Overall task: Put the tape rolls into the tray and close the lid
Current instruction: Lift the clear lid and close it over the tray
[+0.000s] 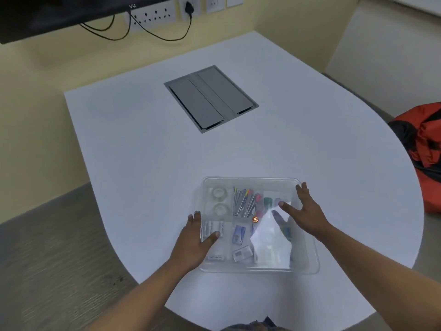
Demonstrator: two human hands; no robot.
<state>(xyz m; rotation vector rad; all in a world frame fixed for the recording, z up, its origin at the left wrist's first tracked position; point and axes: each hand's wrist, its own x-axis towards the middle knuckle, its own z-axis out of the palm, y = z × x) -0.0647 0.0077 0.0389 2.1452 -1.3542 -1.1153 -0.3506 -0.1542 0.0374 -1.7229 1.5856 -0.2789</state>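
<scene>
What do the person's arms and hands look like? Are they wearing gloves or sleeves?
No gloves and no sleeves show. Both forearms are bare from the bottom of the picture up to the wrists. The left hand and right hand are bare too, with no rings, watch or bracelet visible. The fingers are uncovered, with short nails.

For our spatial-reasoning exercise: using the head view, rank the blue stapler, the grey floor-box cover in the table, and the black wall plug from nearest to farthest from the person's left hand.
1. Blue stapler: inside the clear tray, just right of the left hand.
2. Grey floor-box cover: set into the table's middle, well beyond the tray.
3. Black wall plug: in the wall socket, past the table's far edge.
</scene>
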